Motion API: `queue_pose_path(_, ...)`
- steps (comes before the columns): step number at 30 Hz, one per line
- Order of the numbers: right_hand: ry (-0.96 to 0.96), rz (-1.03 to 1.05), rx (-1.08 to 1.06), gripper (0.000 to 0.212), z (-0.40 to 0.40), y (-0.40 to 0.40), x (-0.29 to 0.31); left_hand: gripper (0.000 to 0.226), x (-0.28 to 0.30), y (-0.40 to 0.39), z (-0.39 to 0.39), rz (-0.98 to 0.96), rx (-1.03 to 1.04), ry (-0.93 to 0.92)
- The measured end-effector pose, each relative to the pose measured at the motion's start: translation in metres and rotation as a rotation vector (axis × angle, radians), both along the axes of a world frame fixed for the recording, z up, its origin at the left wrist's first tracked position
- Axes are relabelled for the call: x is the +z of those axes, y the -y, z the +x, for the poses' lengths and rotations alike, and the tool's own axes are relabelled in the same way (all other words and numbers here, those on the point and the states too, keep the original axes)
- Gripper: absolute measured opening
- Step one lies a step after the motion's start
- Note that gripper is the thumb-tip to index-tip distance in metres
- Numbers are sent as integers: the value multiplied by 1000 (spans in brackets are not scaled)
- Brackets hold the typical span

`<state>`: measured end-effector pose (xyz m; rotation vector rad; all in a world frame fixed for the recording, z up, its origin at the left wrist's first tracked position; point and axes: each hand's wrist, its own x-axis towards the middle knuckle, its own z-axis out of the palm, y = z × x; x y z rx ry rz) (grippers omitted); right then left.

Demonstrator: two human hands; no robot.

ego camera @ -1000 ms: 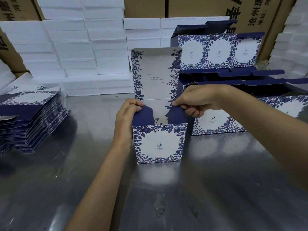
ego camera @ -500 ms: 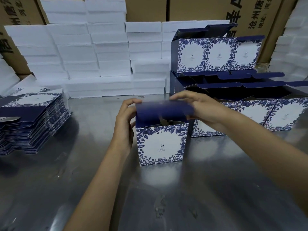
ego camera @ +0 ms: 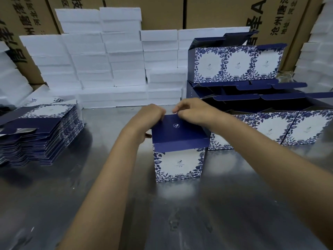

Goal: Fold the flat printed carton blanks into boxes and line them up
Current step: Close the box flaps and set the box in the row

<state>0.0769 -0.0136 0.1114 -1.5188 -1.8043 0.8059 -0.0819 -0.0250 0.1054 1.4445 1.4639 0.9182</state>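
nearest, two bare forearms reach forward over the steel table (ego camera: 180,213). between them, just below both hands, a blue-and-white floral box (ego camera: 178,162) stands upright on the table, its dark blue lid (ego camera: 177,129) laid down over the top and its tuck flap hanging over the front face. the left hand (ego camera: 148,117) is curled around the lid's far left corner, thumb down at the box's left side. the right hand (ego camera: 193,111) sits at the lid's far edge with bent fingers pinching or pressing it; which of the two i cannot tell. well to the left of the left hand lies a stack of flat carton blanks (ego camera: 38,132). just right of the right hand, folded boxes (ego camera: 281,129) stand in a row with lids open, more rows behind and stacked above. beyond the hands, white foam blocks (ego camera: 108,65) are piled against brown shipping cartons (ego camera: 212,13).
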Motion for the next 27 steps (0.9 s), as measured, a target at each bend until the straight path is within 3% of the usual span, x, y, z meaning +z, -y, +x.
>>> queue_pose_path(4, -19, -12, -28, 14, -11, -6, -9, 24, -10, -7, 16, 67, 61, -25)
queue_pose_path(8, -14, 34, -54, 13, -8, -8, -16, 10, -17, -10, 14, 97, 92, 65)
queue_pose_path(10, -26, 39, -63, 12, -9, -8, -17, 16, -18, -11, 15, 101, 89, 64)
queue_pose_path(14, -14, 3, -74, 11, -9, -9, -15, 14, -18, -12, 17, 124, 82, 22)
queue_pose_path(22, 22, -10, -102, 29, -8, -9, -15, 16, -11, -7, 18, 93, 86, -99)
queue_pose_path(27, 77, -26, -75, 17, -9, -8, -16, 19, -11, -5, 19, 102, 55, -133)
